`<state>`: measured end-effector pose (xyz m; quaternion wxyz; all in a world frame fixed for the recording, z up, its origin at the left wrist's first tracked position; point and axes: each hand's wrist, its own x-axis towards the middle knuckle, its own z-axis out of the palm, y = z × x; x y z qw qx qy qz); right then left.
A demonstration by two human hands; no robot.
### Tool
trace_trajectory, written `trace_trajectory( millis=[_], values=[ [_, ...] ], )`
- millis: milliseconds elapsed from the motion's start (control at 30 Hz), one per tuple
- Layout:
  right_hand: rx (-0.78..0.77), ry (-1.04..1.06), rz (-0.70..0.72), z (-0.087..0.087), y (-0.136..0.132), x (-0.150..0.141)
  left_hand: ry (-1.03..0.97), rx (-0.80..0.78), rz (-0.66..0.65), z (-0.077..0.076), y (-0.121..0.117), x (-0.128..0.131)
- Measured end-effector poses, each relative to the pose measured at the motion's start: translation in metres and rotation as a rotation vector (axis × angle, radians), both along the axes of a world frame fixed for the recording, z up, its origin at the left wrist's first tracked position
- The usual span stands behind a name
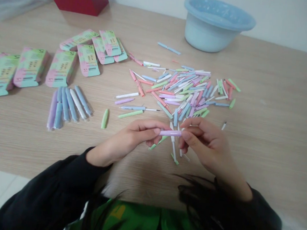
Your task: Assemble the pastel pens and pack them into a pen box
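The left hand [131, 136] and right hand [210, 145] hold a purple tube [170, 133] level between them, one at each end. Beyond them, pen parts [170, 93] in mixed colours lie heaped on the worktop [269, 119]. Leftward, pens [72, 104] lie side by side, near printed cartons [30, 68]. Farther back stand a red box [77, 1] and blue basin [210, 36].

A pale wood-grain desk [274, 120] carries a loose heap of pastel pen parts [193, 97], with strays around it. Left of it lie a row of blue, lilac and white pens [71, 104] and pink-and-green cartons [30, 67]. Toward the far edge stand a red box [77, 1] and a light-blue basin [209, 33].
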<state>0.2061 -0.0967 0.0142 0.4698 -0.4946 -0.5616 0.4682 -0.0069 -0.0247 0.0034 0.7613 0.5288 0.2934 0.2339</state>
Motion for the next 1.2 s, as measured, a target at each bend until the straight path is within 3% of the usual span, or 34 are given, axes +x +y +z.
trace_trajectory(
  millis=[300, 400, 567, 667, 867, 1200],
  values=[
    [0.048, 0.144, -0.006, -0.002, 0.004, 0.001, -0.186, -0.057, -0.268, -0.009, -0.004, 0.006],
    [0.102, 0.126, 0.001, -0.003, 0.003, 0.002, -0.225, -0.024, -0.22, -0.009, -0.005, 0.006],
    [0.13, 0.085, 0.009, -0.006, 0.002, 0.004, -0.28, 0.075, -0.082, 0.008, 0.0, 0.001],
    [0.173, 0.052, -0.028, -0.006, 0.002, 0.003, -0.282, 0.168, -0.092, 0.014, 0.003, 0.004],
    [0.343, 0.024, -0.02, 0.0, -0.003, 0.001, -0.226, 0.266, -0.105, 0.014, 0.0, 0.015],
    [0.445, 0.016, -0.047, 0.003, 0.0, -0.005, -0.133, 0.379, 0.0, 0.009, 0.004, 0.019]
  ],
)
